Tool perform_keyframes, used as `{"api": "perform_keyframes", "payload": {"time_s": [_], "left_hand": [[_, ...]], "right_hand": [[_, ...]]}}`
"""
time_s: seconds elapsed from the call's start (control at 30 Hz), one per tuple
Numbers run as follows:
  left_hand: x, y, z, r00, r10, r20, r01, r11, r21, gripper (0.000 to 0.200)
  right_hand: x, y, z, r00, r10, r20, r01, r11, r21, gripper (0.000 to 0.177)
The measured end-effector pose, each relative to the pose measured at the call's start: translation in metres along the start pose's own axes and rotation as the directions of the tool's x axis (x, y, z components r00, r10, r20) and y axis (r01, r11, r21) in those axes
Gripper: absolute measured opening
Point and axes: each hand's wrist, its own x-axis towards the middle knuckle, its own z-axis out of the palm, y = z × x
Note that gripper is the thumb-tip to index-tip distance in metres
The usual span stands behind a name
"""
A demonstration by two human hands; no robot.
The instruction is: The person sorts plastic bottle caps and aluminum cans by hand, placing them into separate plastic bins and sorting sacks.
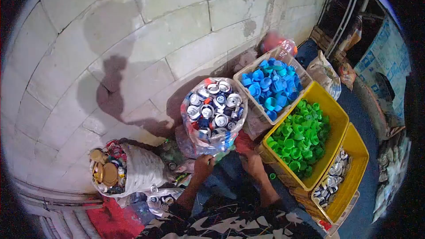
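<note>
A clear plastic bag (212, 139) full of white and dark blue caps (219, 110) stands upright in front of me against the wall. Just below it, my left hand (204, 165) is closed on a thin, pale green-white piece of plastic (223, 152). My right hand (252, 163) is closed around a red plastic sheet or bag (243, 143) at the bag's lower right side. Beside my right hand is a yellow crate (279, 170) of green caps (301, 137).
Behind the yellow crate, a pale crate (305, 74) holds blue caps (272, 84). Another yellow crate (356, 150) contains whitish caps (335, 175). At left, a white sack (146, 168) of mixed caps leans over. The block wall (186, 26) runs along the back. One green cap (272, 175) lies loose.
</note>
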Motion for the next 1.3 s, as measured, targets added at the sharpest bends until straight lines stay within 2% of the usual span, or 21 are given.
{"api": "perform_keyframes", "payload": {"time_s": [0.03, 0.13, 0.2, 0.27, 0.3, 0.37, 0.47, 0.57, 0.6, 0.63, 0.7, 0.73, 0.83, 0.87, 0.97, 1.0, 1.03, 1.1, 1.13, 1.2, 1.3], "left_hand": [[0.000, -0.008, -0.001, 0.999, -0.036, 0.035, 0.035, 0.999, 0.021, 0.013], [-0.001, -0.018, -0.008, 0.999, -0.040, 0.007, 0.040, 0.999, -0.031, 0.016], [-0.005, -0.027, -0.008, 0.994, -0.106, -0.005, 0.106, 0.994, -0.015, 0.017], [-0.010, -0.038, -0.007, 0.989, -0.150, -0.020, 0.150, 0.989, 0.018, 0.019], [-0.015, -0.046, -0.006, 0.986, -0.162, -0.025, 0.163, 0.986, 0.043, 0.020], [-0.021, -0.065, -0.004, 0.984, -0.174, -0.046, 0.178, 0.979, 0.098, 0.022], [-0.019, -0.075, -0.004, 0.979, -0.176, -0.100, 0.191, 0.965, 0.177, 0.023], [-0.003, -0.052, -0.018, 0.957, -0.236, -0.167, 0.265, 0.947, 0.183, 0.022], [0.009, -0.042, -0.023, 0.935, -0.301, -0.188, 0.329, 0.934, 0.140, 0.021], [0.023, -0.036, -0.026, 0.908, -0.364, -0.206, 0.389, 0.917, 0.094, 0.020], [0.039, -0.037, -0.025, 0.929, -0.295, -0.225, 0.323, 0.941, 0.101, 0.019], [0.044, -0.036, -0.024, 0.937, -0.261, -0.230, 0.291, 0.951, 0.103, 0.019], [0.082, 0.002, -0.040, 0.926, -0.295, -0.236, 0.321, 0.943, 0.084, 0.017], [0.089, -0.007, -0.037, 0.924, -0.252, -0.288, 0.290, 0.952, 0.096, 0.017], [0.124, -0.031, -0.045, 0.953, -0.279, -0.121, 0.303, 0.902, 0.307, 0.020], [0.144, -0.020, -0.058, 0.968, -0.245, -0.054, 0.247, 0.892, 0.380, 0.022], [0.164, -0.009, -0.071, 0.978, -0.209, 0.015, 0.180, 0.876, 0.446, 0.023], [0.188, -0.028, -0.072, 0.992, -0.025, -0.120, 0.073, 0.906, 0.416, 0.025], [0.204, -0.037, -0.073, 0.988, 0.127, -0.091, -0.065, 0.863, 0.500, 0.025], [0.239, -0.054, -0.074, 0.909, 0.417, -0.009, -0.316, 0.703, 0.637, 0.027], [0.272, -0.078, -0.069, 0.897, 0.349, 0.272, -0.417, 0.458, 0.785, 0.024]], "right_hand": [[0.013, 0.002, 0.011, 0.997, 0.030, 0.071, -0.031, 0.999, 0.015, 0.017], [0.074, 0.011, 0.041, 0.995, -0.043, 0.092, 0.044, 0.999, -0.017, 0.014], [0.125, 0.016, 0.057, 0.984, -0.166, 0.067, 0.168, 0.985, -0.023, 0.014], [0.177, 0.018, 0.078, 0.965, -0.234, 0.120, 0.247, 0.963, -0.110, 0.017], [0.196, 0.005, 0.079, 0.979, -0.119, 0.163, 0.143, 0.980, -0.140, 0.020], [0.238, 0.002, 0.087, 0.955, -0.109, 0.274, 0.164, 0.969, -0.183, 0.024], [0.275, 0.033, 0.135, 0.967, -0.188, 0.170, 0.233, 0.925, -0.301, 0.030], [0.297, 0.028, 0.137, 0.967, -0.123, 0.225, 0.197, 0.919, -0.341, 0.046], [0.305, 0.027, 0.134, 0.960, -0.074, 0.271, 0.158, 0.939, -0.306, 0.050], [0.310, 0.024, 0.134, 0.975, -0.112, 0.190, 0.158, 0.956, -0.249, 0.048], [0.313, 0.020, 0.134, 0.987, -0.157, 0.021, 0.158, 0.978, -0.136, 0.043], [0.317, 0.029, 0.148, 0.969, -0.242, -0.041, 0.236, 0.965, -0.111, 0.043], [0.324, 0.035, 0.159, 0.954, -0.278, 0.110, 0.286, 0.956, -0.063, 0.041], [0.327, 0.046, 0.173, 0.865, -0.494, -0.086, 0.492, 0.870, -0.044, 0.037], [0.306, 0.048, 0.164, 0.969, -0.212, 0.124, 0.191, 0.969, 0.158, 0.029], [0.295, 0.057, 0.168, 0.963, -0.266, 0.048, 0.254, 0.951, 0.175, 0.021], [0.281, 0.058, 0.157, 0.968, -0.250, 0.024, 0.241, 0.952, 0.191, 0.020], [0.253, 0.049, 0.118, 0.977, -0.209, -0.031, 0.210, 0.953, 0.219, 0.017], [0.240, 0.048, 0.103, 0.985, -0.172, 0.034, 0.165, 0.974, 0.157, 0.018], [0.219, 0.047, 0.073, 0.984, -0.083, 0.155, 0.081, 0.997, 0.021, 0.018], [0.188, 0.031, 0.031, 0.997, 0.010, 0.078, -0.017, 0.996, 0.084, 0.018]]}}
